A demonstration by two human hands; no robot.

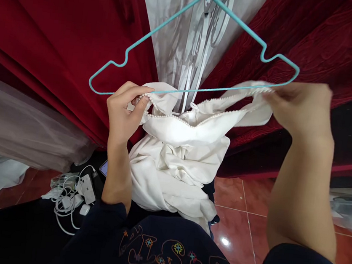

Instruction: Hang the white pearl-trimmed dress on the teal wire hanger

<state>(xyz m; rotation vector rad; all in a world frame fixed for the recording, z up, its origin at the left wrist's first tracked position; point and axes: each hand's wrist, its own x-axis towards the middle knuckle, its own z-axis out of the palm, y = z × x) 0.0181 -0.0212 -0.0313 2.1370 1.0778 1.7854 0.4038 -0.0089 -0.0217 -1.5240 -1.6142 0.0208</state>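
Observation:
A white garment [177,157] with a pearl-beaded neckline hangs bunched in front of me. My left hand [126,109] pinches its left shoulder strap beside the lower bar of a teal wire hanger [179,16]. My right hand [296,105] grips the right strap of the garment at the hanger's right end. The hanger hangs above and behind the garment, and its hook runs out of the top of the view.
Dark red velvet curtains [48,28] flank a sheer white curtain [187,36] behind the hanger. White chargers and cables [73,196] lie on the floor at lower left. Glossy red tiles [239,215] show at lower right. Pale fabric [11,130] lies at left.

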